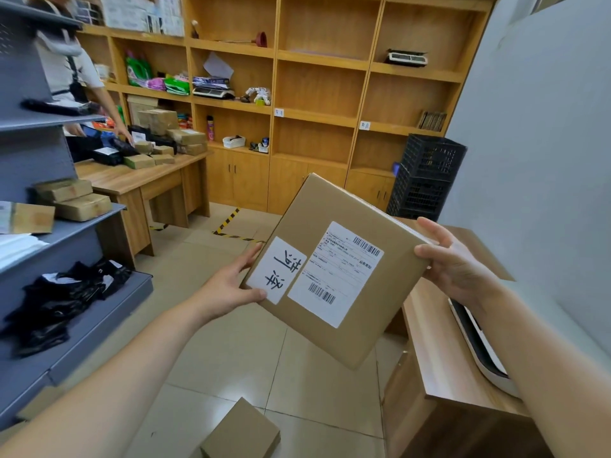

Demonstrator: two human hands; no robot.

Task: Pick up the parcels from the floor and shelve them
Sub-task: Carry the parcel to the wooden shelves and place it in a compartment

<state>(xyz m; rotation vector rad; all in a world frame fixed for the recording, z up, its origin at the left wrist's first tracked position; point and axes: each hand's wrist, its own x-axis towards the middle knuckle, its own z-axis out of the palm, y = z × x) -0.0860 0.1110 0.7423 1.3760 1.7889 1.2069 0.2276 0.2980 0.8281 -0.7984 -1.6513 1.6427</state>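
Note:
I hold a flat brown cardboard parcel [340, 226] tilted in the air at the middle of the view, its face with two white labels turned toward me. My left hand [231, 285] grips its lower left corner, thumb on the label. My right hand [453, 259] clasps its right edge. A smaller brown parcel [241, 431] lies on the tiled floor below, near the bottom edge. A grey metal shelf rack [82, 226] on the left carries brown parcels [76, 200] and black bags [62, 299].
A large wooden wall shelf [324, 57] fills the back, mostly bare on the right. A wooden desk [148, 180] with several parcels stands at left, a person beside it. Black crates [426, 176] stack at right. A low wooden cabinet [439, 358] sits under my right arm.

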